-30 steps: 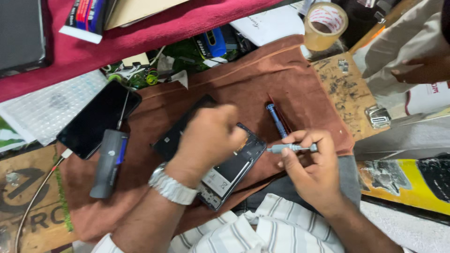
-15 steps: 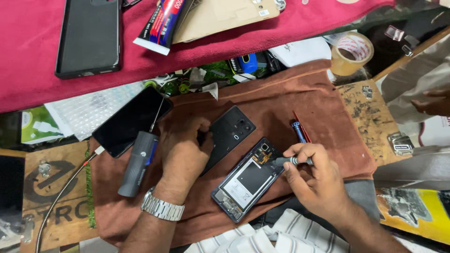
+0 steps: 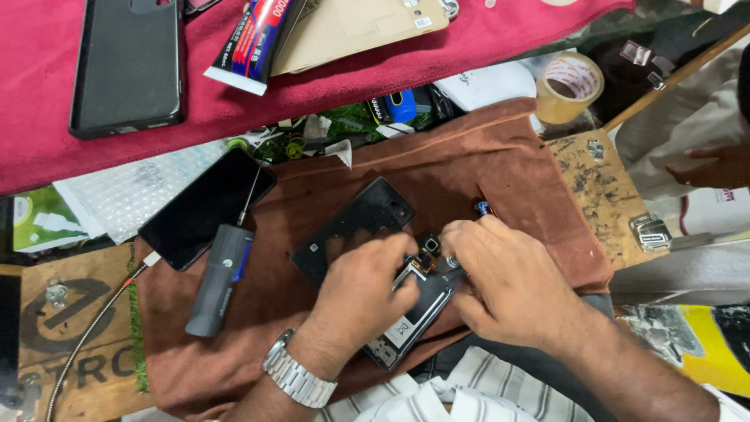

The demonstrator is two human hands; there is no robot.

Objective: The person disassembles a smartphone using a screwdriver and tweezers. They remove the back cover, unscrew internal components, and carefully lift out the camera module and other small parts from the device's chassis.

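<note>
An opened phone (image 3: pixel 408 322) with its insides showing lies on a brown cloth (image 3: pixel 484 156). My left hand (image 3: pixel 361 287), a metal watch (image 3: pixel 300 380) on its wrist, grips the phone's upper part with bent fingers. My right hand (image 3: pixel 509 283) is closed around a small metal tool (image 3: pixel 451 265), whose tip sits at the phone's top end by the camera module (image 3: pixel 429 245). The tool is mostly hidden under the fingers. The detached black back cover (image 3: pixel 355 225) lies just above my left hand.
Left on the cloth lie a grey electric screwdriver (image 3: pixel 222 278) and a black phone (image 3: pixel 206 208). A blue-tipped driver (image 3: pixel 482 207) pokes out behind my right hand. A red cloth carries another phone (image 3: pixel 128 67) and a glue tube (image 3: pixel 254 43). Tape roll (image 3: pixel 570 86) and another person's hand (image 3: pixel 715 167) are right.
My left hand has left the black back cover and come down onto the opened phone. My right hand has brought the tool in to the phone's top end.
</note>
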